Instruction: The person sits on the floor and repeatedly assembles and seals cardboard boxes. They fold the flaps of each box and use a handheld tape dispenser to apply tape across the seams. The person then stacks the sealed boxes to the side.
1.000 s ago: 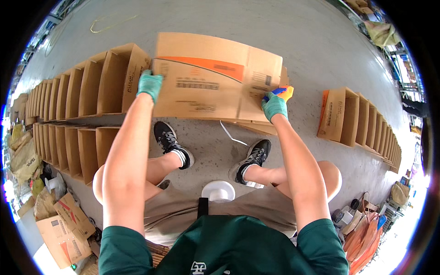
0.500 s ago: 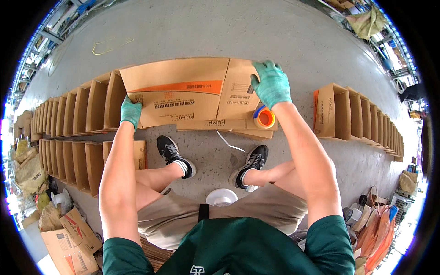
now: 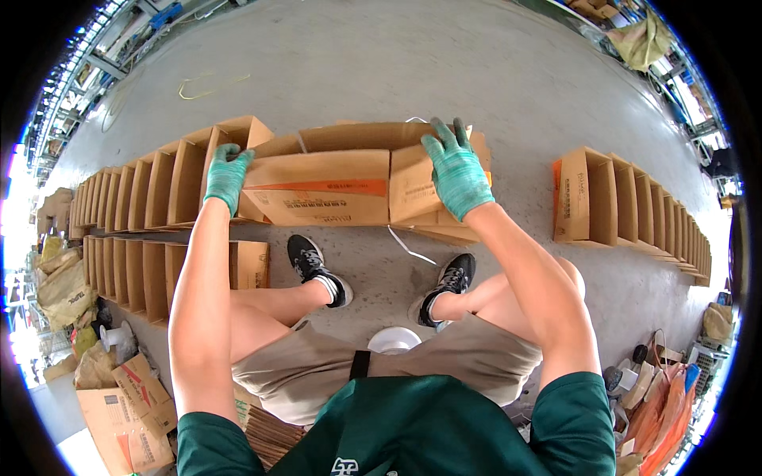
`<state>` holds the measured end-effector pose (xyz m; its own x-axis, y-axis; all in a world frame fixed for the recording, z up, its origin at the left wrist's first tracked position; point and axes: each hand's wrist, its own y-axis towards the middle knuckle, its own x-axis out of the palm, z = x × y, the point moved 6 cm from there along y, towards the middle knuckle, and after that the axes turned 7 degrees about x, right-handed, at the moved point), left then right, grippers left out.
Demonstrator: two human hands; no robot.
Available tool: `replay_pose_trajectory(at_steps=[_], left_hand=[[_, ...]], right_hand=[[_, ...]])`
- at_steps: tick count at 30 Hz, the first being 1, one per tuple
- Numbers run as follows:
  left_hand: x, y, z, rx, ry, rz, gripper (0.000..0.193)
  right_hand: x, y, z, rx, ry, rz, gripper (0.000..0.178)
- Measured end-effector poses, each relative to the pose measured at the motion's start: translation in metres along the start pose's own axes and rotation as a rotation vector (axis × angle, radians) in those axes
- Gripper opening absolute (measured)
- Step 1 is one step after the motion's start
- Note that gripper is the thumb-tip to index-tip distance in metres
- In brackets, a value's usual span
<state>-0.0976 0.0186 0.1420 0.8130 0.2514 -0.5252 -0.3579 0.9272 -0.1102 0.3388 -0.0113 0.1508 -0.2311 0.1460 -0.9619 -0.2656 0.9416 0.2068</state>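
Note:
A brown cardboard box (image 3: pixel 313 198) with an orange stripe stands partly unfolded between my hands, its near wall and a right-hand panel facing me. My left hand (image 3: pixel 228 178), in a green glove, is closed on its left end beside the row of standing boxes. At the right end, my gloved right hand (image 3: pixel 458 170) holds the side panel, its fingers stretched upward along the cardboard. Flat cardboard (image 3: pixel 448 232) lies underneath, mostly hidden by the box.
Open boxes stand in two rows on the left (image 3: pixel 182 178) (image 3: pixel 135 274), and another row (image 3: pixel 635 202) curves away on the right. A white strap (image 3: pixel 411 247) lies near my shoes. A round white stool (image 3: pixel 394 339) is between my legs. Sacks (image 3: pixel 67 289) and an orange bag (image 3: pixel 663 412) lie at the sides.
The flat carton has been opened out into a box shape and brought lower. My left hand has moved up to its top left end; my right hand has come down slightly. The tape roll is now hidden.

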Motion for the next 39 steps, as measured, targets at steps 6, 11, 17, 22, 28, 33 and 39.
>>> replay_pose_trajectory(at_steps=[6,11,17,22,28,33,39], left_hand=[[0.013,-0.017,0.034,-0.009,0.087,-0.144,0.025],[0.020,-0.010,0.046,0.284,0.291,-0.103,0.018],[0.071,-0.035,0.053,0.416,0.495,-0.239,0.029],[0.095,-0.061,0.061,0.494,0.314,-0.804,0.057],[0.088,-0.031,0.033,0.232,0.126,-0.850,0.063],[0.095,-0.017,0.044,0.291,0.559,-0.309,0.080],[0.124,-0.022,0.032,0.453,0.494,-0.190,0.103]], right_hand=[[-0.057,0.001,-0.014,-0.111,0.336,0.100,0.026],[-0.072,0.018,-0.009,-0.163,0.438,-0.010,0.022],[0.020,0.009,0.017,0.057,0.300,-0.087,0.041],[0.027,0.001,0.020,-0.019,0.178,0.064,0.033],[0.052,0.012,0.082,0.476,1.072,-0.070,0.018],[0.023,0.031,0.081,0.901,1.181,0.006,0.050],[0.028,0.043,0.076,0.604,0.951,-0.234,0.063]])
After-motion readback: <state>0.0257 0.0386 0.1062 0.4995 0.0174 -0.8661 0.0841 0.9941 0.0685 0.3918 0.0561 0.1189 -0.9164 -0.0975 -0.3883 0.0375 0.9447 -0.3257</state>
